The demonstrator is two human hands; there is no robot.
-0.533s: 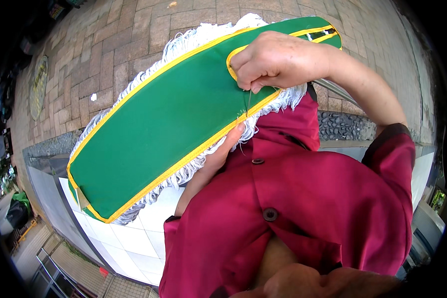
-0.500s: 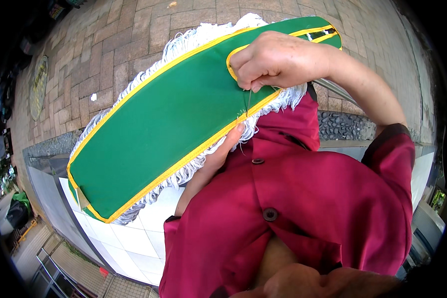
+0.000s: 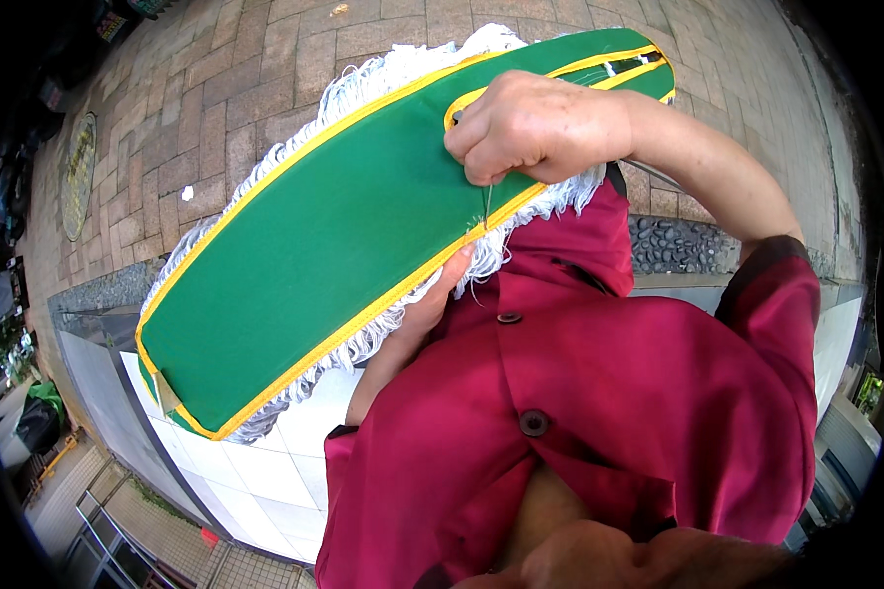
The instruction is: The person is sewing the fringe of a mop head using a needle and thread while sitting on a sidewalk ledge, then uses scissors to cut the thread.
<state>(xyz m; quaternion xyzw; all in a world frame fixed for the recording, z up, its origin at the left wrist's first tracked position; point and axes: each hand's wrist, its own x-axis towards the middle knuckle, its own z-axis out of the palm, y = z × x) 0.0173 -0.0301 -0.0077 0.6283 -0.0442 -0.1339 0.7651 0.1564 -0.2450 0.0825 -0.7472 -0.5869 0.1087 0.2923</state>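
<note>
A long green dust mop head [image 3: 324, 245] with yellow binding and a white string fringe [image 3: 378, 79] lies slantwise in front of me. My left hand [image 3: 440, 294] grips its near edge from below, the thumb by the yellow trim and most fingers hidden underneath. Above the green cloth, my right hand [image 3: 535, 133] is closed in a pinch. From its fingertips a thin line [image 3: 488, 208] runs down to the yellow binding; I cannot tell whether it is needle or thread. Loose white threads stick out where it meets the edge.
Brick paving [image 3: 206, 123] spreads beyond the mop head. White tiles [image 3: 260, 471] show below it at the left, with a metal railing [image 3: 118, 550] farther down. A strip of dark pebbles [image 3: 673, 247] lies at the right, near my maroon top [image 3: 599, 363].
My right hand has shifted slightly up and to the right, its back turned more upward. The mop head has tipped a little; my left hand keeps its hold.
</note>
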